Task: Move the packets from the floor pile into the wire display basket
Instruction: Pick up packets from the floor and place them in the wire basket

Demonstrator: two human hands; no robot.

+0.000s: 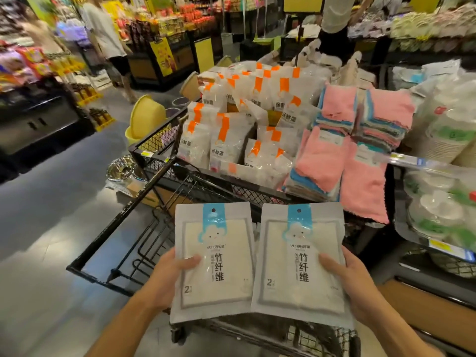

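Packets: left packet (213, 264) pinched by left hand (171, 274), right packet (300, 261) by right hand (353, 282); edge-only thumb pinches, slick film may slip before reaching wire basket (164, 161).

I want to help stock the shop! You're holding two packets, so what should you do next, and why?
Probably carry both forward and lower them into the wire basket. The left hand grips one blue-topped packet, the right hand grips the other packet, and both hang in front of the basket, not in it.
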